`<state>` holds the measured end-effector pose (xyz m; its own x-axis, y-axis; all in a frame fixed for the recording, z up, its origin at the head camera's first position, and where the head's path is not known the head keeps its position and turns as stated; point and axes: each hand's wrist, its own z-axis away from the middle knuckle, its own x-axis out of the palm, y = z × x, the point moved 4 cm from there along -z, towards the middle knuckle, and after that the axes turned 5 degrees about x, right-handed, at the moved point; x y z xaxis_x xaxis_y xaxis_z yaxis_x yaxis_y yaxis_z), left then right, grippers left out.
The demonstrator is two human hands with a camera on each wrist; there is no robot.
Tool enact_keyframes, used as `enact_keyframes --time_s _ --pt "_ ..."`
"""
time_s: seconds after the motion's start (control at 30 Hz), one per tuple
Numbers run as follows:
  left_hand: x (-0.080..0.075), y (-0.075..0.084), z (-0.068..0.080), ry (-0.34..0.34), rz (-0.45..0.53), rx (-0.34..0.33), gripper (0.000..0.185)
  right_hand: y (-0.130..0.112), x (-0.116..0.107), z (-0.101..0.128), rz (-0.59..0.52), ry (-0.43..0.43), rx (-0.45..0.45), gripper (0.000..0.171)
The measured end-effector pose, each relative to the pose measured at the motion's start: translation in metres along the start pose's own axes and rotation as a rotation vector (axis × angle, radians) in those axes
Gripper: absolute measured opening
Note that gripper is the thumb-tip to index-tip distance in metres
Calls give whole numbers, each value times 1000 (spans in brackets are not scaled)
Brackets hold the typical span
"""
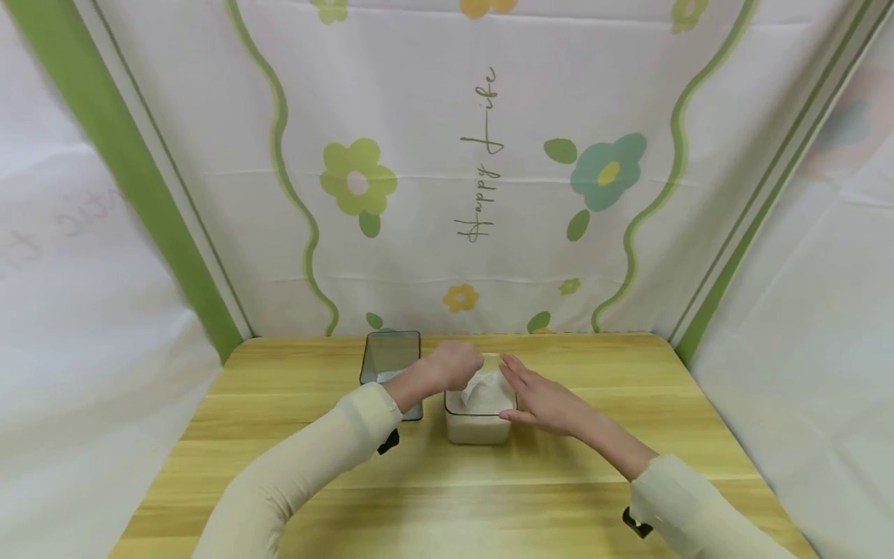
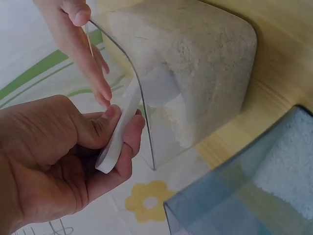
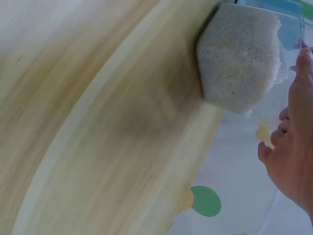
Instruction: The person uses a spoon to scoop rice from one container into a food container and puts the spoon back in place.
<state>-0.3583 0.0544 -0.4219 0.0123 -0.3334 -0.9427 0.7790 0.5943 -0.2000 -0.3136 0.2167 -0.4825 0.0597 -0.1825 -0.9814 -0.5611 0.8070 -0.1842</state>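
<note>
I have the left hand [image 1: 454, 365] gripping a white plastic-looking scoop [image 2: 124, 119] inside a clear, square-cornered container [image 1: 478, 415] of pale grains [image 1: 494, 397]; the right hand [image 1: 552, 404], fingers extended, touches its rim.

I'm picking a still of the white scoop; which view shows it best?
The left wrist view: the white scoop is close up, its handle in the left hand, its bowl seen through the clear container. Head view: small, handle largely hidden by that hand. Right wrist view: not clearly distinguishable.
</note>
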Motion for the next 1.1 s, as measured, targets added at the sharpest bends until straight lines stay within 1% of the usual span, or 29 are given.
enact_keyframes --time_s 0.1,0.17,0.3,0.43,0.5,0.6,0.67,0.77,0.9,1.1 --pt "-1 -8 3 12 21 -7 10 2 0 -5 -8 -14 1 86" --pt "0 -14 6 4 82 -8 13 4 0 -5 -21 -26 3 86" --pt "3 -27 14 -28 280 7 26 4 0 -7 -39 -31 3 87" --pt "5 -35 24 -13 453 50 35 4 1 -6 -40 -30 9 87" --pt "7 -36 28 -1 517 60 35 3 0 -5 -43 -31 11 87" --pt "13 -35 34 13 614 44 35 3 0 -4 -47 -29 10 86" --pt "16 -33 39 26 686 25 32 2 0 -4 -47 -28 9 87" --pt "20 -31 45 66 790 19 25 2 0 -3 -47 -24 8 87" --pt "25 -30 51 129 871 24 20 2 0 -3 -55 -25 7 87" --pt "39 -31 58 149 1043 -26 22 2 0 -3 -67 -31 7 86"
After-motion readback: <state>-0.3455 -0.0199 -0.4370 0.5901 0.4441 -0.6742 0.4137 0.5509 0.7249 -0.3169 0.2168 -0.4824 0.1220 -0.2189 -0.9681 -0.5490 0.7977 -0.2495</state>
